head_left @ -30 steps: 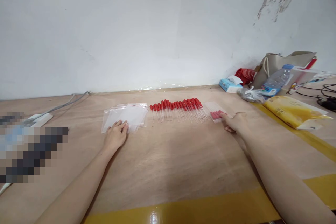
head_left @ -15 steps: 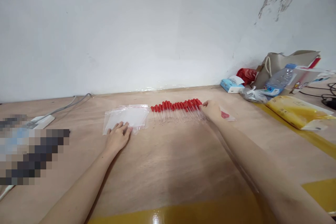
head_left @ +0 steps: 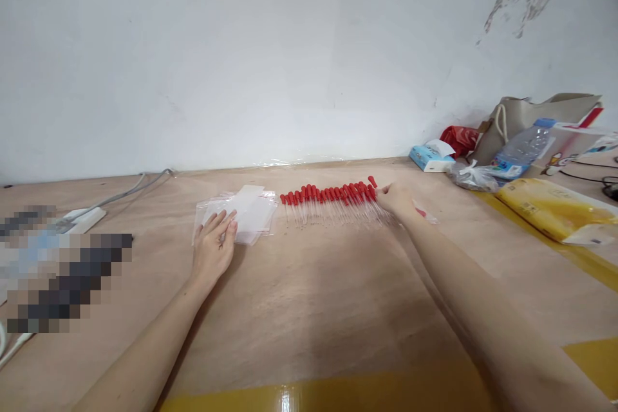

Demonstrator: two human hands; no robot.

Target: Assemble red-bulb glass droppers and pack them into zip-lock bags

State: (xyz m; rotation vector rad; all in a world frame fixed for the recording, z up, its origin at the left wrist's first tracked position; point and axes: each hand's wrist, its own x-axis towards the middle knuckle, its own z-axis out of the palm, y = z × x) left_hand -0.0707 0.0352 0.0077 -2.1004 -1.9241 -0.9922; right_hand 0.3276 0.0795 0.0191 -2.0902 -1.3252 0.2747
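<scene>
My left hand [head_left: 213, 250] rests on a fanned stack of clear zip-lock bags [head_left: 261, 222], its fingers stretched over the near left part. One whitish bag [head_left: 250, 201] lies at an angle on top, under or beside the fingertips. To the right is a row of glass droppers [head_left: 333, 203] with red rubber bulbs, their thin clear tubes pointing toward me. At the row's right end, my right hand [head_left: 396, 199] is closed in a pinch on a dropper [head_left: 371, 181] whose bulb sticks up above the others. Its tube is mostly hidden.
A bag with red contents [head_left: 425, 214] lies partly behind my right wrist. Farther right are a tissue pack [head_left: 431, 158], a water bottle [head_left: 524, 149], a paper bag [head_left: 555, 109] and a yellow packet [head_left: 550, 209]. A power strip [head_left: 84, 220] with a cable is at left.
The top bag has turned and slid up under my left hand. My right hand has shifted slightly right, and one dropper's bulb now stands out above the row's end. The view has moved a little.
</scene>
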